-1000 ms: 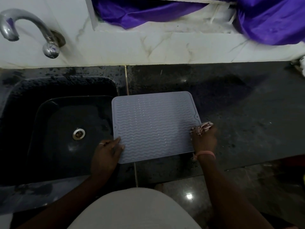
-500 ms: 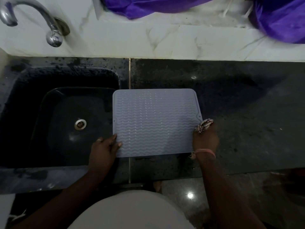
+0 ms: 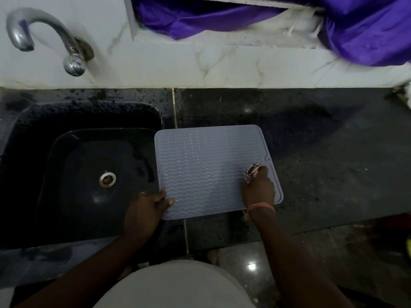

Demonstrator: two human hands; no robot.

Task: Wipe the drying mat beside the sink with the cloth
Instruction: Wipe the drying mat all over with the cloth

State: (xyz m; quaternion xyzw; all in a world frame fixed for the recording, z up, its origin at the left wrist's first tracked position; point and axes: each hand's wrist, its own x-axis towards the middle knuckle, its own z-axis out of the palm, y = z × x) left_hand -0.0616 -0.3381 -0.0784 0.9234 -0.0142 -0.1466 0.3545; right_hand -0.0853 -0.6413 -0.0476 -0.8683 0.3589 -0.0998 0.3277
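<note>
A grey ribbed drying mat [image 3: 206, 167] lies flat on the dark counter just right of the sink, its left edge over the sink rim. My left hand [image 3: 146, 210] presses on the mat's near-left corner, thumb on top of it. My right hand [image 3: 259, 192] is on the mat's right part, closed around a bunched white cloth with dark markings [image 3: 252, 173] that sticks out past the fingers and touches the mat.
A black sink [image 3: 84, 174] with a metal drain [image 3: 107, 179] is on the left, a chrome tap [image 3: 44, 36] above it on the white marble wall. Dark granite counter [image 3: 333, 163] stretches right. Purple fabric [image 3: 355, 30] hangs at the top.
My right hand with the cloth has moved from the mat's right edge inward onto the mat. My left hand stays on the near-left corner.
</note>
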